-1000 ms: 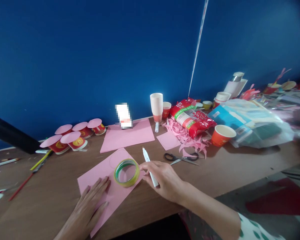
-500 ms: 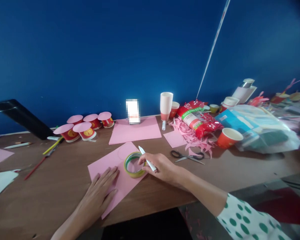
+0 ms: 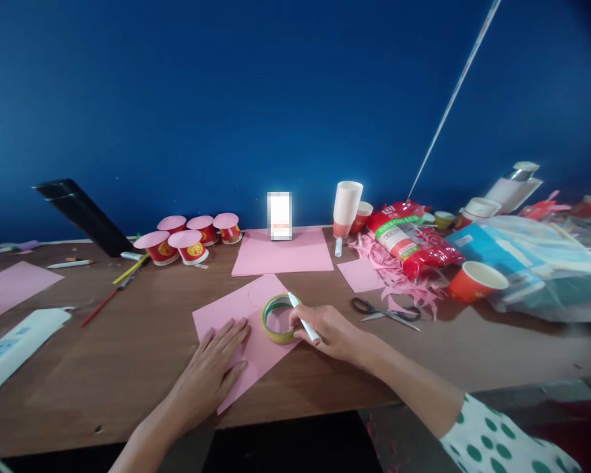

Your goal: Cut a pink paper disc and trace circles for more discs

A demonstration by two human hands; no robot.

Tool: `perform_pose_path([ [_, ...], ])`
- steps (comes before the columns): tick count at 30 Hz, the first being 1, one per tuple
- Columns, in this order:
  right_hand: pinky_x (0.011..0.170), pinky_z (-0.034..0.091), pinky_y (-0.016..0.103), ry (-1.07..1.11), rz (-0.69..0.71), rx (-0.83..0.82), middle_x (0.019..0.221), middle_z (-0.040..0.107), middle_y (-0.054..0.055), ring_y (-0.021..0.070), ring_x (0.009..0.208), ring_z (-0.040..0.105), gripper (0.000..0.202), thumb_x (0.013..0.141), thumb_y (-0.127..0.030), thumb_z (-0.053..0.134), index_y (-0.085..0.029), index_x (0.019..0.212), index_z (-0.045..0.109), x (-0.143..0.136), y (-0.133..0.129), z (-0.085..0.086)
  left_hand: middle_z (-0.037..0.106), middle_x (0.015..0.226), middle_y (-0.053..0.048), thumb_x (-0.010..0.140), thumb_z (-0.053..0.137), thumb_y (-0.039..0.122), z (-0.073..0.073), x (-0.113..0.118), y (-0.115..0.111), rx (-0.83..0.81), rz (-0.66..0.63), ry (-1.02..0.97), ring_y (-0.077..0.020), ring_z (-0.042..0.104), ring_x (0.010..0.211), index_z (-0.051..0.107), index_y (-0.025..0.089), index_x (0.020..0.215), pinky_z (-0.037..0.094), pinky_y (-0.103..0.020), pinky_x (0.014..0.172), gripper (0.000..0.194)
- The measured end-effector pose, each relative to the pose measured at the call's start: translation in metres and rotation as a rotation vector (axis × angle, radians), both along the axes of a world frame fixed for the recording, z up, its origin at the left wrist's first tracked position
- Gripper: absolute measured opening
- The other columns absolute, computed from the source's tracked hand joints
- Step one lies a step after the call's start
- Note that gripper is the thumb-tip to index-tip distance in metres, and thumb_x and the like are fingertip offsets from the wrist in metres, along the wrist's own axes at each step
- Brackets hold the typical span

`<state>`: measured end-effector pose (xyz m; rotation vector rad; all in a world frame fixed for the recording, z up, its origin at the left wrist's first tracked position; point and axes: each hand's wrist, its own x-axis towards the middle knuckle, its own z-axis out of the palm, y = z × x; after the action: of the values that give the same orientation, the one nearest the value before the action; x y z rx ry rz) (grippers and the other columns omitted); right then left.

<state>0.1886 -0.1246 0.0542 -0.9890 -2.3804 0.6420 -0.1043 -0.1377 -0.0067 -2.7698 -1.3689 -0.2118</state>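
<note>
A pink sheet of paper [image 3: 256, 355] lies askew near the table's front edge. My left hand [image 3: 221, 358] rests on its left part, fingers stretched out flat. On the right side of the sheet sits a roll of yellow-green tape [image 3: 267, 330], with pink showing through its ring. My right hand [image 3: 332, 332] holds a white marker [image 3: 303, 316] slantwise, and its fingertips are at the tape roll's right rim, some inside the ring. A faint circle outline shows on the paper beyond the roll.
Scissors [image 3: 389, 313] lie to the right, near pink paper scraps [image 3: 414, 289] and a red bag of paper cups [image 3: 408, 243]. An orange cup [image 3: 477, 282] stands beyond. Several pink-topped cups [image 3: 190, 248] are at back left; a white power strip [image 3: 24, 345] is at left.
The view has swung left, so everything sits further right in the picture. Both hands, the tape roll and the paper keep about the same places relative to each other.
</note>
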Motion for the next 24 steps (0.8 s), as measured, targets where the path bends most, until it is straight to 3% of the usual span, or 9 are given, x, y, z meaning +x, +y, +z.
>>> perform_pose_path([
  [15,0.066,0.041,0.022,-0.074,0.019,-0.019,0.087,0.065,0.003,0.0158,0.076,0.062,0.018,0.081,-0.012,0.053,-0.02,0.097,0.051,0.003,0.001,0.009,0.028,0.145,-0.004,0.089,0.034,0.038,0.001,0.001,0.0,-0.005,-0.006,-0.008,-0.0226,0.024,0.133,0.013,0.026,0.142,0.02,-0.045,0.108,0.058],
  [20,0.066,0.043,0.024,0.023,-0.044,-0.047,0.09,0.065,0.003,0.0146,0.072,0.061,0.023,0.081,-0.021,0.057,-0.021,0.103,0.051,0.004,-0.003,0.009,0.026,0.146,-0.004,0.09,0.032,0.037,0.007,0.004,-0.003,-0.037,0.01,0.007,-0.0213,0.022,0.134,0.012,0.025,0.142,0.019,-0.044,0.109,0.057],
  [24,0.055,0.042,0.02,0.155,-0.136,-0.151,0.084,0.063,0.001,0.0119,0.065,0.06,0.029,0.082,-0.022,0.056,-0.02,0.11,0.047,0.009,-0.007,0.011,0.028,0.145,-0.003,0.089,0.032,0.038,0.012,0.009,-0.006,-0.037,0.035,0.013,-0.0216,0.024,0.134,0.018,0.024,0.141,0.021,-0.043,0.108,0.056],
])
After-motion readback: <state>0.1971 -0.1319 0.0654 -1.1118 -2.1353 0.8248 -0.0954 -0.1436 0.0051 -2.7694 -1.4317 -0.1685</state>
